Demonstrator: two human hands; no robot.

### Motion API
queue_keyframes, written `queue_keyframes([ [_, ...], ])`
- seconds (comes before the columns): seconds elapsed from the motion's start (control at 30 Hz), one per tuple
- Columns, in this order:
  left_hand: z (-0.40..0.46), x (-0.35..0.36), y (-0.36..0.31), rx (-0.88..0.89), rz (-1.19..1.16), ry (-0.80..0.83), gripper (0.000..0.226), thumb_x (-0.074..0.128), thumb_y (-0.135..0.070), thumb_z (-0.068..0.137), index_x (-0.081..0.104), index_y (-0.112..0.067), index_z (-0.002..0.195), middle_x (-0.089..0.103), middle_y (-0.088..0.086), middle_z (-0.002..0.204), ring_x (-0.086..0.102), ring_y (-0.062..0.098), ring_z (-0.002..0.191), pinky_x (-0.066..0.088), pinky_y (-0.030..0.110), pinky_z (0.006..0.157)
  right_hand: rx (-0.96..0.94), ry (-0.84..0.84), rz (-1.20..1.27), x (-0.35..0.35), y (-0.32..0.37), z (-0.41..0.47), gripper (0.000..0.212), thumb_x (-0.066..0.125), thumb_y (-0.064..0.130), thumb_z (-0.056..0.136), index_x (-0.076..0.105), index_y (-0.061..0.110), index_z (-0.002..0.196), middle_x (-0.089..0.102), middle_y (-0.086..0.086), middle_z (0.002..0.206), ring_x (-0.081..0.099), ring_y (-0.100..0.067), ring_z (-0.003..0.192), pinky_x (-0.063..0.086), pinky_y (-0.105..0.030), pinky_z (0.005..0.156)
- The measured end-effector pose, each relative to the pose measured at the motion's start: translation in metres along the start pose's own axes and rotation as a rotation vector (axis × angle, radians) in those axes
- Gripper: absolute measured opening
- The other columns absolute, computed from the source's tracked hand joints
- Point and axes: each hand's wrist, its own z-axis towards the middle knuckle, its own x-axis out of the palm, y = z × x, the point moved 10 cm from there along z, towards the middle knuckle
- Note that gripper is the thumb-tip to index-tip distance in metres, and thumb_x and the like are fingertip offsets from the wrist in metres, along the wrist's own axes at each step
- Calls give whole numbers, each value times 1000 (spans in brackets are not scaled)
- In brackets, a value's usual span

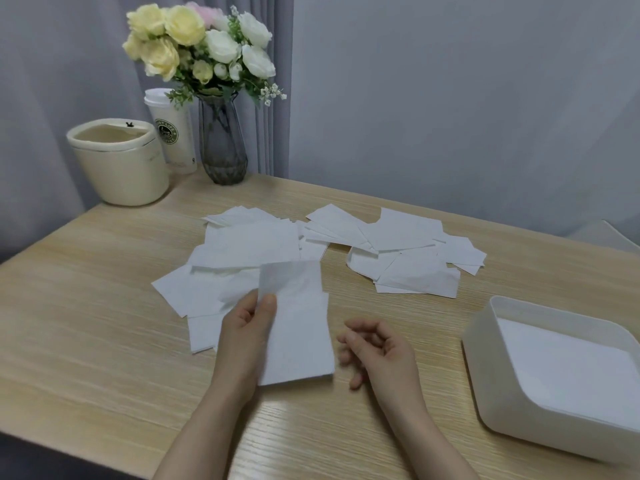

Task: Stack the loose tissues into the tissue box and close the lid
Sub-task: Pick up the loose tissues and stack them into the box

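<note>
The left hand (247, 327) pinches a small stack of tissues (298, 327) by its left edge, thumb on top, and the thin, soft white rectangles lift off the desk (104, 289), the top sheet peeling up slightly at its far end. The right hand (377, 348) hovers just beside the stack, holding nothing, its fingers loosely curled and palm turned towards the paper.

Beyond the hands, loose tissues (398, 254) lie scattered in two overlapping heaps across the pale wood-grain surface, flat folded sheets at all angles. At the right edge sits the tissue box (485, 358), a matte white tub with rounded corners, open at the top, with a neat flat layer of white tissues already inside.

In the far left corner stand a cream round-bodied bin (121, 168), a white lidded paper cup (173, 133), and a faceted smoky glass vase (223, 143) of yellow and white roses. Grey pleated curtains hang behind.
</note>
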Motion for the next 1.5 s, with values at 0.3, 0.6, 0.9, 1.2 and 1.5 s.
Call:
queue_keyframes([
  [0.3,23,-52,-8,-30,-111,-171,21,47,-19,103,68,-22,104,73,-2,94,68,17,84,53,34,74,-301,15,-449,43,37,54,22,66,16,86,65,34,100,61,22,106,52,2,104,40,-12,83],
  [0.6,25,-55,-5,-9,-54,-218,25,44,-17,103,69,-22,103,74,-1,93,68,18,83,51,33,70,-434,172,-811,104,38,115,47,73,32,80,58,35,124,52,13,131,33,-12,126,25,-32,103],
  [0.9,24,-59,-5,-11,-90,-271,27,43,-14,103,68,-23,98,73,-4,89,67,14,78,51,31,67,-635,220,-1205,133,41,115,26,60,36,90,65,24,112,62,9,105,42,-15,112,19,-31,89],
  [1.2,21,-62,-8,30,-51,-296,27,42,-12,103,67,-20,94,70,-7,83,64,9,73,48,27,64,-631,166,-1330,105,43,84,14,53,29,90,65,21,90,58,9,86,44,-15,99,20,-30,80],
  [1.5,28,-32,2,11,125,-128,25,42,-17,101,65,-13,94,69,15,96,62,24,84,45,38,75,-377,34,-1300,35,41,28,12,49,31,90,54,25,80,54,11,75,43,-12,90,31,-31,82],
])
